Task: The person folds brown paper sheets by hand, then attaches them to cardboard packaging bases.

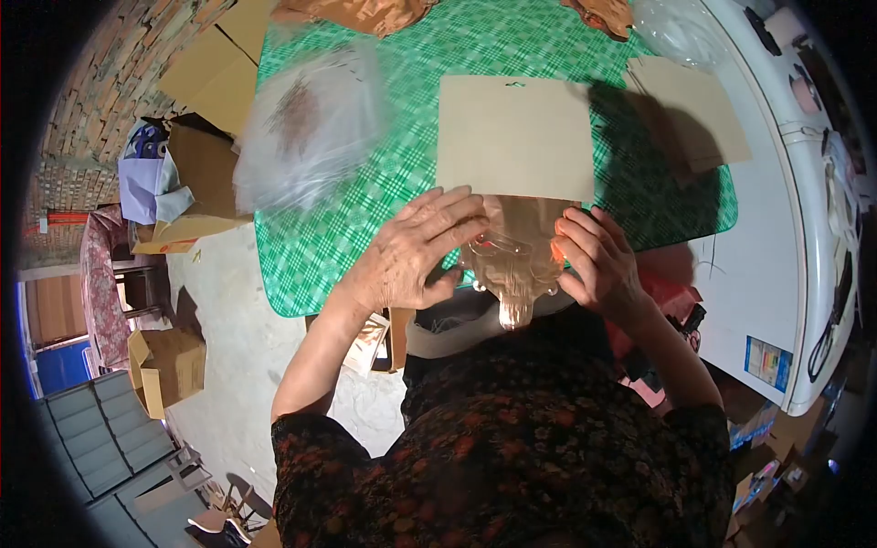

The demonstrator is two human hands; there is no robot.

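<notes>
A beige card (pixel 514 137) with a small hanging slot at its far edge lies at the near edge of the green checkered table (pixel 411 119). Below the card a shiny bronze-coloured, clear-looking piece (pixel 513 256) hangs past the table edge, between my hands. My left hand (pixel 416 247) rests on its left side, fingers close together over the card's lower edge and thumb apart. My right hand (pixel 596 260) has its fingers curled at the piece's right edge, beside a small orange spot. What the fingertips pinch is partly hidden.
A stack of clear plastic bags (pixel 311 123) lies on the table's left. More beige cards (pixel 690 114) lie at the right, beside a white appliance (pixel 763 210). Brown wrapped items (pixel 356 11) sit at the far edge. Cardboard boxes (pixel 169 365) stand on the floor at left.
</notes>
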